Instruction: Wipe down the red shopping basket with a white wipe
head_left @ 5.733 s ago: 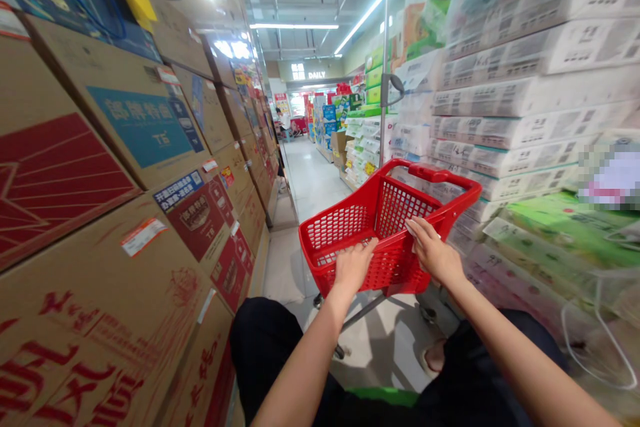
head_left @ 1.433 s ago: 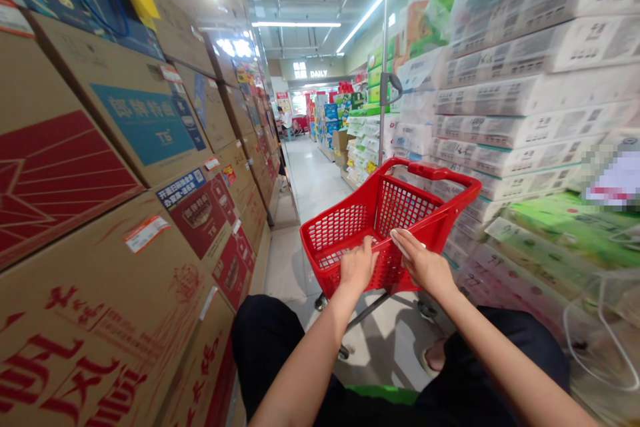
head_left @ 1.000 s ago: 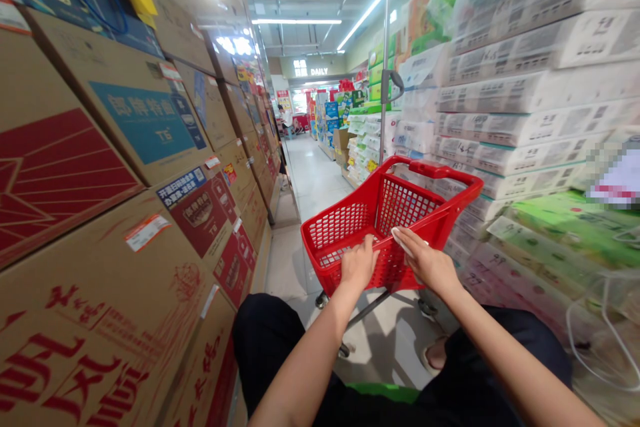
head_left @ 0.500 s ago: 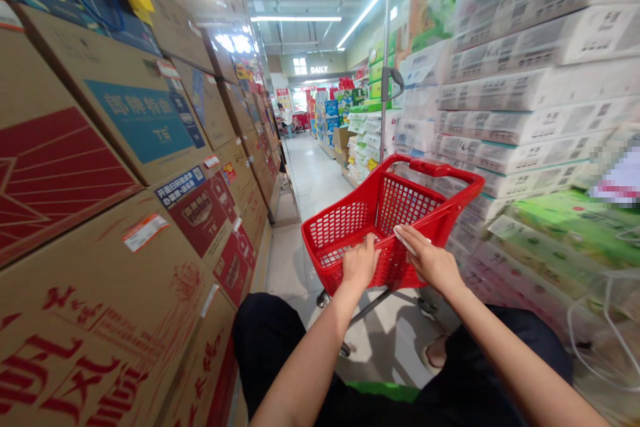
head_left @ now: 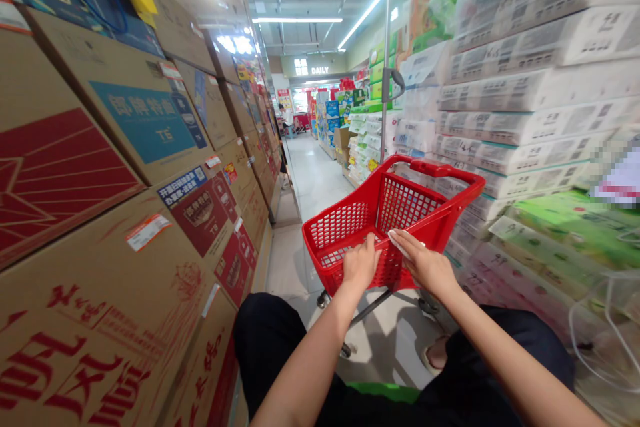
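Note:
A red plastic shopping cart point(head_left: 345, 213) stands between my knees, its lattice basket tilted in view and its handle at the far right. My left hand point(head_left: 359, 261) is closed over the near rim of the basket. My right hand point(head_left: 427, 265) rests on the same rim, a little to the right, pressing a white wipe point(head_left: 395, 240) against it. Most of the wipe is hidden under the fingers; only its edge shows by the fingertips. The basket's visible floor holds nothing I can make out.
Stacked cardboard boxes point(head_left: 150, 147) wall the left side. On the right rise piles of white packages point(head_left: 505, 107) and green packages point(head_left: 580, 220). A metal pole point(head_left: 389, 27) stands behind the cart. The tiled aisle point(head_left: 315, 173) runs ahead, with a person point(head_left: 287, 117) seated far off.
My right hand has slid slightly left along the rim with the wipe, towards my left hand. The left hand and the cart stay nearly where they were.

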Motion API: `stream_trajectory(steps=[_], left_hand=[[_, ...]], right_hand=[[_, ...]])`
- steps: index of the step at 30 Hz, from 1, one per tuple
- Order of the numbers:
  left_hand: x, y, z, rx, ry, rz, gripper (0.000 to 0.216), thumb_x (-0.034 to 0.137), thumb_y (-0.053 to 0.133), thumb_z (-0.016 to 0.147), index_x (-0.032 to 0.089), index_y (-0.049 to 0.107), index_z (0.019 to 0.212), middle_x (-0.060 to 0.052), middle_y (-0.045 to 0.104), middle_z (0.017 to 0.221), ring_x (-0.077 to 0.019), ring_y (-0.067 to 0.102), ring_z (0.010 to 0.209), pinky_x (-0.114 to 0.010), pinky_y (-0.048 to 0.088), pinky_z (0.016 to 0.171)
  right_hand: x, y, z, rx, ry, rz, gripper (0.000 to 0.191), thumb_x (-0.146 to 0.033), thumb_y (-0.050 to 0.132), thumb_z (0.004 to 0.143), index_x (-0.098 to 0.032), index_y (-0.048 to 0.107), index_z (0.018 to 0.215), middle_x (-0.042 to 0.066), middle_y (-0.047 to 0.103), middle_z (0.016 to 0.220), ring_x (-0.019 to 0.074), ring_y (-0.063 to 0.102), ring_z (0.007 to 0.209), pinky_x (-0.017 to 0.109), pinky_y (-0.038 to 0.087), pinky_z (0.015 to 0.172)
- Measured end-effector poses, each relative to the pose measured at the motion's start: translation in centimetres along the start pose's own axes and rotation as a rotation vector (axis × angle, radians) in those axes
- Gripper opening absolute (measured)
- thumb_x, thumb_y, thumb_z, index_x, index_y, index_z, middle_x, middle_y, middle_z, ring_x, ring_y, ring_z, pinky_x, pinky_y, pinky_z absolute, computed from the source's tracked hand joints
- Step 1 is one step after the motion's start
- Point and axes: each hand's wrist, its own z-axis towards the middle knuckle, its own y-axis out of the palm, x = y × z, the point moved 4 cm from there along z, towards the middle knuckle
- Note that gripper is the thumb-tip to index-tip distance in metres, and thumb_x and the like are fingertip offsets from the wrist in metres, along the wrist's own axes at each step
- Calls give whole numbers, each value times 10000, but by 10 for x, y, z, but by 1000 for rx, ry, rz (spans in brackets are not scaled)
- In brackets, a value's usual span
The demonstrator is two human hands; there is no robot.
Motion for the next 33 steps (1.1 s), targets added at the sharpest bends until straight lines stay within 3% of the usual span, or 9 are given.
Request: stream_trajectory(steps=[3,9,17,24,27,31,33], left_hand=[[1,1,1,17,7,0,393,390,442,1001,176,399,1328,-78,695,925,-204,694,864,-255,482,696],[0,4,1,30,5,10,346,316,449,997,189,403,1315,-65,695,914,-207,693,858,-266,489,696],[1,4,3,7,-4,-4,440,396,430,1003,179,367,1381,-87,697,940,-211,694,882,-266,493,722],[1,-3,7,-71,-39,-60,435,327,445,995,197,334,1395,-91,702,966,-228,697,912,-292,503,747],[-6,-14,6,-131,0,-144,460,367,471,988,233,323,1402,-78,706,1018,-221,693,943,-293,501,779],[-21,-26,-3,-132,42,-174,322,388,463,995,298,443,1303,-53,675,1171,-201,658,1055,-290,493,828],[-29,-25,-9,-127,11,-138,298,438,434,998,294,501,1250,-49,689,1133,-212,663,1038,-303,499,819]], right_hand=[[-2,2,0,15,22,12,798,-165,474,872,-444,146,1544,-55,326,1577,176,680,1035,285,617,701],[-26,14,-4,-55,-98,55,781,-150,454,874,-442,168,1540,-63,304,1585,162,680,1035,262,608,696],[2,2,3,13,13,13,783,-177,471,880,-459,155,1538,-79,324,1576,177,672,1057,285,615,689],[-24,21,3,-39,-61,25,759,-158,457,872,-424,210,1539,-48,313,1584,169,676,1045,263,607,703],[-5,16,6,-26,-38,-5,776,-166,484,862,-460,214,1527,-71,328,1574,170,675,1049,269,611,693],[28,4,9,19,46,-23,748,-198,486,878,-467,221,1523,-84,339,1568,177,675,1049,287,619,689],[32,3,9,32,69,-20,733,-210,479,887,-449,221,1529,-81,330,1573,183,671,1061,293,621,697]])
